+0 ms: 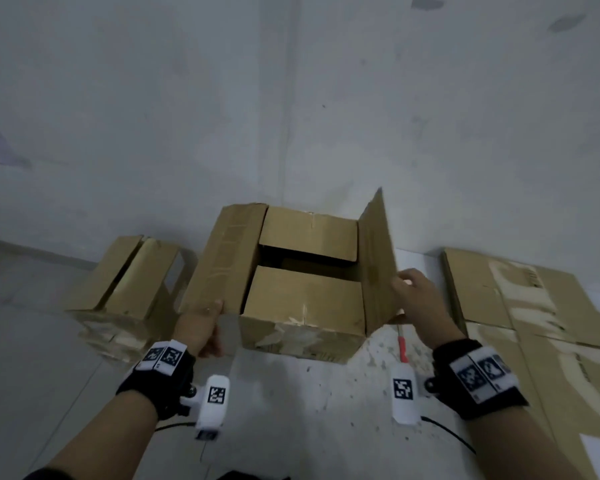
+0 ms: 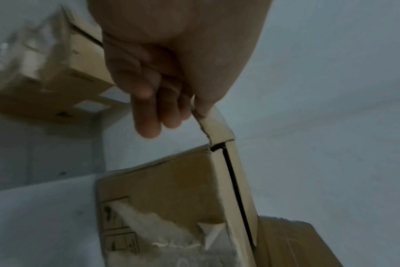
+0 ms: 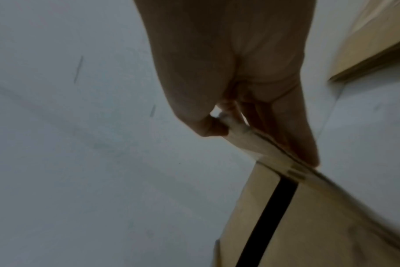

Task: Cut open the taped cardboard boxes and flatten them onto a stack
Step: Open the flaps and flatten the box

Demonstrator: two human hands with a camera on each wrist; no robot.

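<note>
Two hands are working the open cardboard box [image 1: 302, 285], which is sitting on the floor [image 1: 32, 341] against the wall [image 1: 187, 98], between a second box [image 1: 125, 289] on its left and the flattened cardboard stack [image 1: 520, 323] on its right. The left hand [image 1: 201, 327] is pinching the near corner of the left outer flap [image 1: 226, 258]; in the left wrist view the thumb is lying on one face of the flap edge and the fingers [image 2: 149, 115] are lying along the other. The right hand [image 1: 420, 299] is pinching the right outer flap [image 1: 378, 258], which is standing nearly upright; the right wrist view is showing the thumb and fingers [image 3: 292, 130] clamped on the flap edge. Both inner flaps are lying folded inward, leaving a dark gap between them. A red-handled tool [image 1: 402, 346], probably the cutter, is lying on the floor just in front of the box's right corner.

Step in hand, as judged: spreading the outer flaps ahead of flattening.

Risks from here:
- Flap tearing at the fold, caused by pulling from one corner only; the left flap edge is already looking ragged at the grip.
- Box sliding or tipping toward the person, caused by uneven pull from the two hands.
- Box resisting collapse, if any bottom tape is remaining uncut; the underside is hidden.
- Tool being knelt on or buried, caused by lowering cardboard over it.
</note>
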